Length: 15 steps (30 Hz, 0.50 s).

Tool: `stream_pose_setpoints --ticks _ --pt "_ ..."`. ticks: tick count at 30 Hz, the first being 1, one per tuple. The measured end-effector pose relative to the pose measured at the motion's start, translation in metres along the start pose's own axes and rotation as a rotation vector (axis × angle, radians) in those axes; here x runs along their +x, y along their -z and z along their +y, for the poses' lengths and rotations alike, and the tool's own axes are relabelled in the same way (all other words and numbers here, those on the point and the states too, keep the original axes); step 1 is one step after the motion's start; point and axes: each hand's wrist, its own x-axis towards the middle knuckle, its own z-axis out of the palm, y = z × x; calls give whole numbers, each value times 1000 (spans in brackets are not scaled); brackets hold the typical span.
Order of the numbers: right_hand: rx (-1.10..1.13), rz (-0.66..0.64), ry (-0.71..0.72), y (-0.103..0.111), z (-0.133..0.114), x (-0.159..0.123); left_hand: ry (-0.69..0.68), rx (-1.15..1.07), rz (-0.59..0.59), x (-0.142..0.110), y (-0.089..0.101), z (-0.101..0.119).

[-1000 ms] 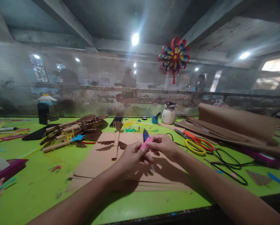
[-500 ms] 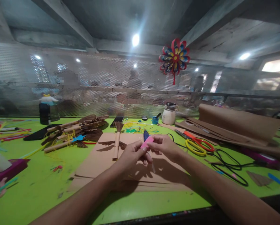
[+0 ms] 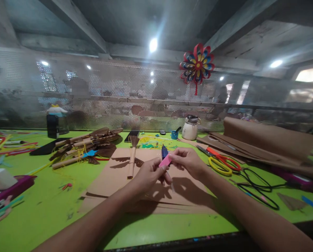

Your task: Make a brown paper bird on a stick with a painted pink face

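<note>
left hand (image 3: 156,172) and right hand (image 3: 187,161) are pinched closed on pink strip (image 3: 164,161), seemingly unattached; pleated brown-paper figure (image 3: 132,162) on brown sheets (image 3: 104,182) looks assembled.

A ceiling lamp (image 3: 153,45) flares in dimness. Past the table's (image 3: 137,229) far edge, detail blurs; shadows lie nearer.

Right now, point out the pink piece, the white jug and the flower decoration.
Pink piece (image 3: 165,161), head view, middle of its visible face.
White jug (image 3: 189,132), head view, front of its body.
Flower decoration (image 3: 198,65), head view, its round centre.
</note>
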Motion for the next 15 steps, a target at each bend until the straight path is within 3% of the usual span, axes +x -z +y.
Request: stream_pose_setpoints --ticks 4,10,15 --pt "-11 16 2 5 -5 -1 49 -91 -47 -3 1 3" --pt "3 20 128 8 -15 -5 241 -546 -187 -4 8 11" --pt "18 -59 162 8 -16 -7 230 -543 -276 -6 5 13"
